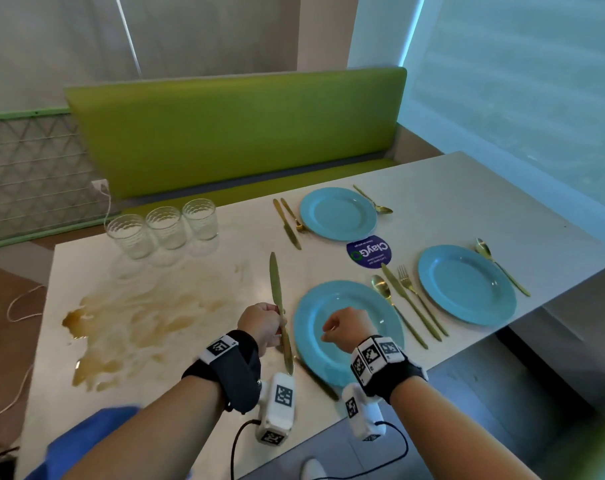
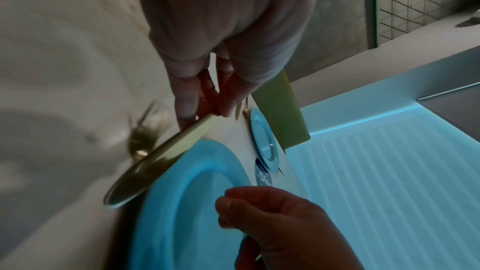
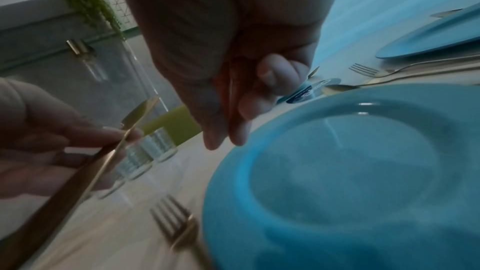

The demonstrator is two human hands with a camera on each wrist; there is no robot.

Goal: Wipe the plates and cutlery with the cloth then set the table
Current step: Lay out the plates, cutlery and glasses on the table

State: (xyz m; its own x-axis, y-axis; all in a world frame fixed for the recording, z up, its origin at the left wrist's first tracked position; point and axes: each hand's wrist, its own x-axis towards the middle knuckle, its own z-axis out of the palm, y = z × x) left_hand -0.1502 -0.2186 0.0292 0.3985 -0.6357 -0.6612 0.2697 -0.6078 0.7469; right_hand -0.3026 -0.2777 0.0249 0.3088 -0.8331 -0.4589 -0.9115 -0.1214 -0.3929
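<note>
My left hand (image 1: 263, 323) pinches a gold knife (image 1: 276, 282) near its middle and holds it above the table, blade pointing away, just left of the near blue plate (image 1: 363, 306). The left wrist view shows the knife (image 2: 155, 159) held between thumb and fingers. My right hand (image 1: 342, 329) hovers over that plate with its fingers curled, and I see nothing in it (image 3: 228, 110). A gold fork (image 3: 176, 223) lies on the table at the plate's left edge, under the knife. Blue cloth (image 1: 93, 441) lies at the near left table edge, partly behind my forearm.
Two more blue plates (image 1: 467, 285) (image 1: 339, 214) lie set with gold cutlery beside them. A spoon (image 1: 380, 285), knife and fork lie right of the near plate. Three glasses (image 1: 166, 226) stand at the far left above a brown spill (image 1: 131, 323). A green bench (image 1: 232, 133) lines the far side.
</note>
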